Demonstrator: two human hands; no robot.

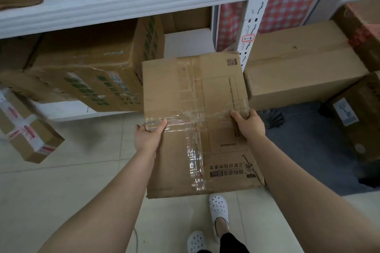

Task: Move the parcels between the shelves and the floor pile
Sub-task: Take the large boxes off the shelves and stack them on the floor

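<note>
One flat brown taped cardboard parcel [197,109] counted. Two bare hands tallied: left hand [147,137], right hand [249,122]. Two white perforated clogs [219,209] spotted. Two white shelf boards [123,4] logged. One large brown carton with green print [92,72] noted. One small red-bordered handwritten label [248,38] seen.

Taped cardboard parcel [197,121] in both hands, left [147,137] and right [249,123], before white shelves [123,4].
</note>
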